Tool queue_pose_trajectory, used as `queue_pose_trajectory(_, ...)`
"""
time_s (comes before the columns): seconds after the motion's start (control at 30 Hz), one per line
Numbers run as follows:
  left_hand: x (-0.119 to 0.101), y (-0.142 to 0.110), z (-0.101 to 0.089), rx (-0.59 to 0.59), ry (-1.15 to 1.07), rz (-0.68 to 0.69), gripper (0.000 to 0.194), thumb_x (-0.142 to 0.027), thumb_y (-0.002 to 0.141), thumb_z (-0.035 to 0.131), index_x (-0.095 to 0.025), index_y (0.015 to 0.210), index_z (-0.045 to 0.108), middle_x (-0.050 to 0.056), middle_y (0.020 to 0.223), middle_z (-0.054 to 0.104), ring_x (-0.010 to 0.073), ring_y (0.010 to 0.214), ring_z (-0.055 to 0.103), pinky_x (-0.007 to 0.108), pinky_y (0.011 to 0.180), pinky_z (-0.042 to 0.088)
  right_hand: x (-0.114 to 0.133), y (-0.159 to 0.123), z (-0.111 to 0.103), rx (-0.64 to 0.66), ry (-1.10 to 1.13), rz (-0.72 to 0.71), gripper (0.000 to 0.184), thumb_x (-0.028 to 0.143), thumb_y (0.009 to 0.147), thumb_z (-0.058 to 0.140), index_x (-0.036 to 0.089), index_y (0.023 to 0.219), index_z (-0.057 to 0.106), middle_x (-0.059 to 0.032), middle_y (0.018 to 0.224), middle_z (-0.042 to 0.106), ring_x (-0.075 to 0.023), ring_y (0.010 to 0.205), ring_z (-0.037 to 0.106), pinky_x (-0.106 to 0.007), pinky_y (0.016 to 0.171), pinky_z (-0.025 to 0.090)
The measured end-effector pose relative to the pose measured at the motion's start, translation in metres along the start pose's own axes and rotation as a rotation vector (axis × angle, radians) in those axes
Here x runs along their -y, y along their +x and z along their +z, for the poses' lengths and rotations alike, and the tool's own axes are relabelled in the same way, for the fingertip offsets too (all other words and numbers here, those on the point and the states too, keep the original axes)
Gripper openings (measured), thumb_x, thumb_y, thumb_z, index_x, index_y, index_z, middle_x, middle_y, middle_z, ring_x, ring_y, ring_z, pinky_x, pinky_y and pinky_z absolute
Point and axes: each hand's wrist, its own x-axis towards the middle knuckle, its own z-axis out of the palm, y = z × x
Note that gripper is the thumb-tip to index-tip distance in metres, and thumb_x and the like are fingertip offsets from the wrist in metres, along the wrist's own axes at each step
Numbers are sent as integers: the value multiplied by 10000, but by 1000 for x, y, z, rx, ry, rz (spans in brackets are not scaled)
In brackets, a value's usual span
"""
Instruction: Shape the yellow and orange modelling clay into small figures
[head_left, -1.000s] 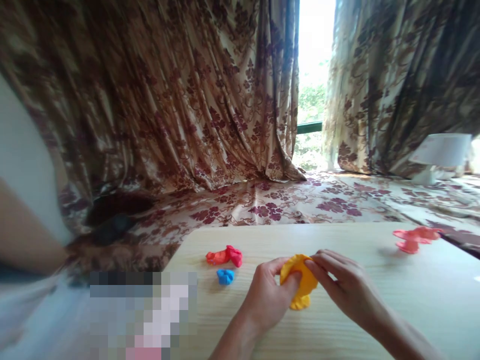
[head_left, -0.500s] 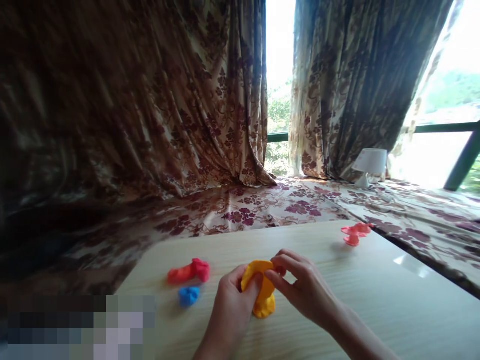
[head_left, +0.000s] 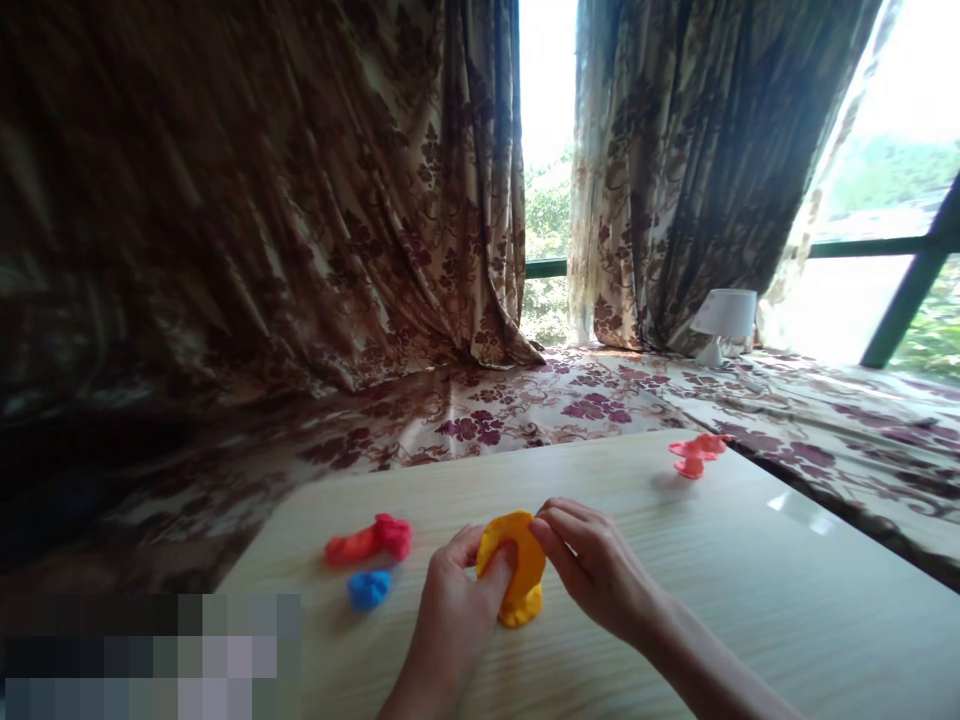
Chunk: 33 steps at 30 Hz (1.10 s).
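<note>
Compared with half a second ago, little has changed: the person's head has turned slightly, so everything stands a bit differently in the view, but both hands have stayed at the same work. The left hand [head_left: 457,590] is closed around the left side of a soft yellow piece, rounded and flat like a disc, of a dough-like material [head_left: 531,555]; its thumb lies across the front face. The right hand [head_left: 589,550] has its thumb and fingertips brought together at the upper right edge of this piece, and they seem to pinch it. The small reddish spot that was seen by these right fingers is now not visible; I cannot tell what it was. A smaller yellow lobe hangs below the disc, over the pale wood-grain table [head_left: 750,590]; whether it touches the tabletop is not clear. I judge that the edge is being formed little by little, and that this is not finished. To the left lie an orange-red roll with a crimson lump at its end [head_left: 367,541] and a blue lump [head_left: 369,590]; a coral-pink stemmed piece [head_left: 691,457] stands at the far right. No brand, label or writing can be read anywhere.
</note>
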Motion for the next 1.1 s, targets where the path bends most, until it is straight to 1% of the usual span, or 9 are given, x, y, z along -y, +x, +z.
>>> queue_pose_trajectory(0.17, -4, -3, 3, 31, -19, -5, 207, -284, 706, 590, -122, 785, 692, 28, 709, 655, 173, 685, 581, 233, 615, 462, 1, 0, -1, -57, 3, 0, 202, 255, 908, 431, 181, 758, 544, -2, 674, 504, -115, 606, 461, -227, 568, 368)
queue_pose_trajectory(0.3, -5, -3, 4, -6, -48, -31, 232, -312, 676, 613, -119, 775, 695, 22, 650, 656, 179, 654, 593, 242, 593, 478, 2, 0, -2, -34, 25, -8, 246, 229, 930, 369, 181, 765, 545, -9, 684, 510, -119, 619, 476, -230, 588, 378)
queue_pose_trajectory(0.47, -6, -3, 4, -6, -47, -26, 255, -318, 695, 601, -113, 816, 693, 17, 643, 638, 155, 627, 566, 230, 568, 473, 0, 1, -2, -55, 32, 22, 180, 257, 893, 464, 182, 739, 520, 6, 676, 498, -108, 597, 460, -219, 569, 362)
queue_pose_trajectory(0.63, -3, -2, 3, -30, -43, -20, 250, -312, 693, 592, -114, 805, 694, 11, 621, 627, 155, 607, 555, 230, 539, 467, 1, 1, -2, -41, 45, 4, 220, 235, 921, 394, 185, 750, 523, -1, 677, 496, -115, 606, 463, -226, 585, 362)
queue_pose_trajectory(0.7, -2, -2, 3, -41, -44, -17, 242, -308, 700, 588, -122, 815, 692, 6, 626, 627, 155, 616, 562, 222, 544, 466, 1, 1, -2, -25, 43, 27, 207, 250, 914, 414, 185, 744, 512, 0, 678, 499, -114, 603, 463, -226, 581, 360)
queue_pose_trajectory(0.8, -1, -2, 3, -39, -49, -21, 222, -302, 705, 589, -130, 802, 693, -2, 624, 632, 150, 620, 570, 208, 551, 463, 0, 0, 0, 1, 12, 59, 230, 270, 889, 467, 191, 674, 450, 18, 647, 472, -105, 577, 435, -220, 553, 335)
queue_pose_trajectory(0.87, -1, -2, 4, -55, -47, -21, 204, -293, 705, 590, -128, 768, 694, -4, 613, 634, 148, 618, 571, 206, 558, 463, -1, 0, 1, 12, -2, 56, 262, 261, 901, 439, 193, 650, 414, 24, 639, 453, -101, 574, 419, -220, 552, 323)
queue_pose_trajectory(0.97, 0, -2, 4, -70, -41, -20, 193, -284, 705, 594, -125, 755, 692, 1, 620, 644, 156, 631, 581, 211, 571, 470, -1, -1, 1, 18, 9, 55, 258, 256, 922, 394, 193, 674, 419, 22, 657, 457, -101, 591, 426, -220, 571, 328)
queue_pose_trajectory(1.1, 1, -1, 3, -47, -41, -19, 200, -290, 704, 606, -128, 787, 690, 4, 638, 651, 164, 640, 592, 217, 574, 477, 0, -1, 0, 22, 7, 74, 230, 275, 894, 458, 192, 681, 429, 19, 664, 469, -100, 588, 431, -214, 561, 328)
